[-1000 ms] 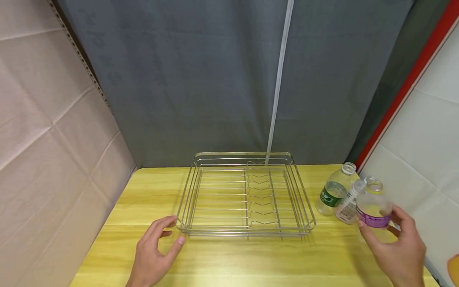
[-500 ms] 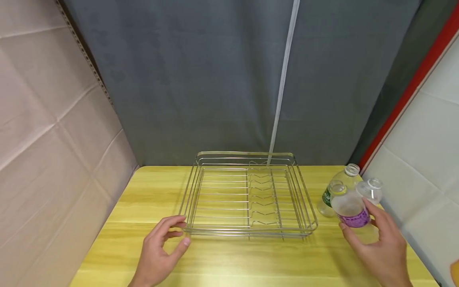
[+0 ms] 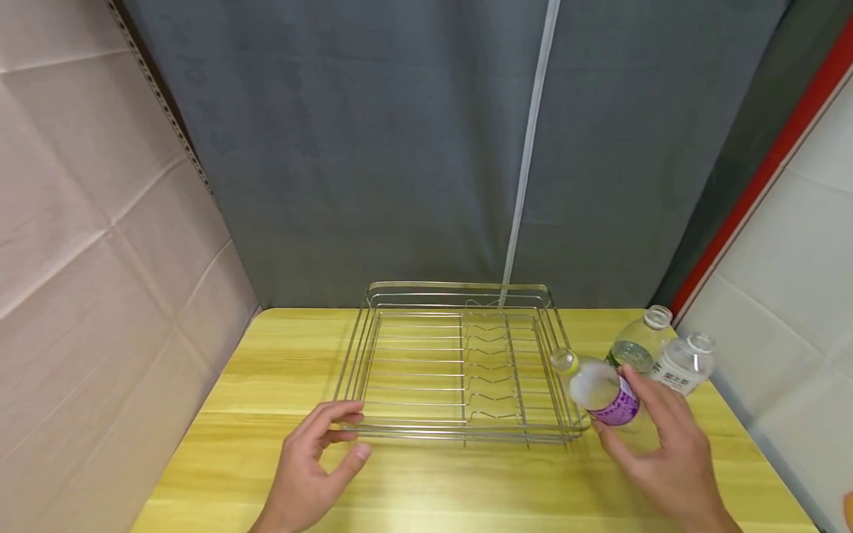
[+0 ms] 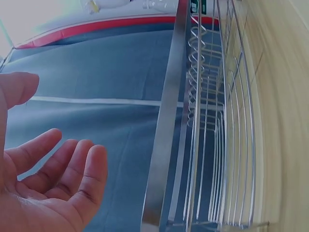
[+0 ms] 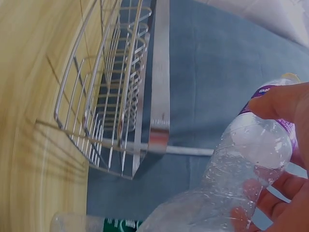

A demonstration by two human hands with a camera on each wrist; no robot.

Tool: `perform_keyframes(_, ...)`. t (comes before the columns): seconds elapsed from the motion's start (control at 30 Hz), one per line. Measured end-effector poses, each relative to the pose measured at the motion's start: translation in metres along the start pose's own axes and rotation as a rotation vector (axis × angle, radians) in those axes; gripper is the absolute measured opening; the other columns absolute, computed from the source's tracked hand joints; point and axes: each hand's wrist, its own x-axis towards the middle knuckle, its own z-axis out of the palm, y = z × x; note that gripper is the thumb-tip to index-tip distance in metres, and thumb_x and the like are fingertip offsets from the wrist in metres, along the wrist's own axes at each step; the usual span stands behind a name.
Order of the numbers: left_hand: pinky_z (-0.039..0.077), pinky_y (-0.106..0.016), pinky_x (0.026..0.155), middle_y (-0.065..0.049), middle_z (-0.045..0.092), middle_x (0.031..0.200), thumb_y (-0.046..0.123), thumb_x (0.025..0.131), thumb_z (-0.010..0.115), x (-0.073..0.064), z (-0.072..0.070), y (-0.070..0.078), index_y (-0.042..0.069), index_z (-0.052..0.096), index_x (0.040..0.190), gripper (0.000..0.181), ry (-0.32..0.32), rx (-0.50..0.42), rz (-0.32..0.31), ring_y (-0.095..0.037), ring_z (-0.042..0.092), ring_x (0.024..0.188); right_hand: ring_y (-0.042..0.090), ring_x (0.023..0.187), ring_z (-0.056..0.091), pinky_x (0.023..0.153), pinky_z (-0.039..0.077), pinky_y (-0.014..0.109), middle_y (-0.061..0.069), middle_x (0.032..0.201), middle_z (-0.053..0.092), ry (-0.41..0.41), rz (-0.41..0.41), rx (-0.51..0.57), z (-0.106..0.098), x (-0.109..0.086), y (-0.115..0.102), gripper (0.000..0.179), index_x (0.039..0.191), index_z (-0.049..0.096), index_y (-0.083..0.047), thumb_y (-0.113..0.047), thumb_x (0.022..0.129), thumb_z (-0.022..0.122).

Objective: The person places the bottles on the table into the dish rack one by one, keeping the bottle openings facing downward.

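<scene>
My right hand holds a clear plastic bottle by its purple label, thumb on one side and fingers on the other. The bottle tilts left, its neck overlapping the right side of a wire dish rack in the head view. In the right wrist view its clear body shows beyond the thumb. At the rack's front left corner is my left hand, fingers loosely bent and thumb apart, with nothing in it. From the left wrist, that palm appears beside the rack's flat metal rim.
Right of the rack stand two more clear bottles, one with a green label and one with a white label. A grey curtain hangs behind the wooden table. Pale cloth walls flank it.
My right hand has carried the purple-labelled bottle left from beside the other bottles towards the rack, tipping it over to the left. My left hand has shifted slightly right along the rack's front.
</scene>
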Motion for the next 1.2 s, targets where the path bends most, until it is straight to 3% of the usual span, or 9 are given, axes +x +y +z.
perform_keyframes(0.07,0.064,-0.027,0.088,-0.003,0.068,0.126,-0.006,0.087,0.08,0.002,0.002,0.002,0.012,0.064,0.137,0.055,-0.009,-0.019,0.008,-0.01,0.067,0.113,-0.013,0.132,0.044,0.106,0.032,-0.001,0.005,0.136,0.067,-0.022,0.003,0.0,0.002,0.001,-0.006,0.086,0.144,0.064,-0.006,-0.021,0.066,0.095)
perform_keyframes(0.1,0.065,-0.027,0.088,-0.003,0.068,0.126,-0.006,0.087,0.08,0.002,0.003,0.004,0.011,0.064,0.137,0.056,-0.014,-0.028,0.014,-0.011,0.067,0.113,-0.013,0.132,0.044,0.106,0.032,-0.001,0.004,0.137,0.067,-0.034,0.002,-0.001,0.002,0.001,-0.008,0.086,0.144,0.064,-0.006,-0.018,0.064,0.094)
perform_keyframes(0.2,0.064,-0.027,0.089,-0.003,0.067,0.127,-0.007,0.087,0.08,0.004,0.006,0.007,0.011,0.063,0.138,0.056,-0.031,-0.05,0.021,-0.01,0.067,0.114,-0.013,0.131,0.043,0.108,0.031,0.0,0.004,0.137,0.068,-0.062,-0.019,-0.001,0.006,0.001,-0.014,0.077,0.142,0.065,-0.006,-0.043,0.08,0.091)
perform_keyframes(0.27,0.065,-0.028,0.089,-0.003,0.067,0.127,-0.006,0.087,0.08,0.005,0.008,0.009,0.011,0.063,0.138,0.056,-0.04,-0.064,0.027,-0.009,0.067,0.115,-0.012,0.133,0.043,0.11,0.031,0.001,0.008,0.139,0.068,-0.087,-0.032,0.008,0.008,0.0,-0.018,0.078,0.141,0.065,-0.005,-0.063,0.09,0.075)
perform_keyframes(0.33,0.065,-0.029,0.089,-0.004,0.067,0.127,-0.005,0.087,0.081,0.006,0.01,0.01,0.011,0.063,0.139,0.057,-0.047,-0.076,0.032,-0.01,0.067,0.115,-0.01,0.134,0.044,0.111,0.031,0.001,0.013,0.137,0.068,-0.107,-0.053,0.021,0.01,0.0,-0.021,0.079,0.141,0.065,-0.005,-0.069,0.094,0.065)
perform_keyframes(0.67,0.066,-0.032,0.089,-0.004,0.065,0.131,0.003,0.089,0.084,0.011,0.025,0.024,0.014,0.061,0.141,0.058,-0.124,-0.137,0.013,-0.013,0.067,0.117,0.004,0.13,0.051,0.117,0.035,0.005,0.015,0.131,0.067,-0.174,-0.2,0.057,0.024,-0.003,-0.038,0.071,0.137,0.068,-0.003,-0.063,0.101,0.057)
perform_keyframes(0.83,0.066,-0.033,0.091,-0.004,0.065,0.133,0.009,0.089,0.086,0.017,0.034,0.031,0.015,0.06,0.143,0.06,-0.167,-0.17,0.02,-0.021,0.068,0.118,0.015,0.122,0.059,0.119,0.036,0.009,0.015,0.129,0.07,-0.156,-0.316,0.095,0.034,-0.002,-0.043,0.065,0.134,0.07,-0.001,-0.057,0.102,0.06)
perform_keyframes(1.07,0.066,-0.035,0.092,-0.006,0.064,0.134,0.015,0.087,0.088,0.025,0.052,0.037,0.015,0.058,0.144,0.064,-0.242,-0.228,0.067,-0.024,0.067,0.121,0.02,0.121,0.063,0.124,0.026,0.01,0.005,0.135,0.07,-0.274,-0.358,0.023,0.037,-0.003,-0.057,0.062,0.14,0.068,-0.014,-0.062,0.104,0.05)
perform_keyframes(1.2,0.066,-0.033,0.09,-0.005,0.064,0.136,0.021,0.087,0.09,0.026,0.06,0.042,0.018,0.059,0.144,0.065,-0.293,-0.221,0.051,-0.023,0.067,0.12,0.018,0.123,0.064,0.121,0.03,0.013,-0.002,0.14,0.067,-0.337,-0.383,-0.02,0.039,-0.004,-0.063,0.059,0.143,0.065,-0.022,-0.063,0.104,0.049)
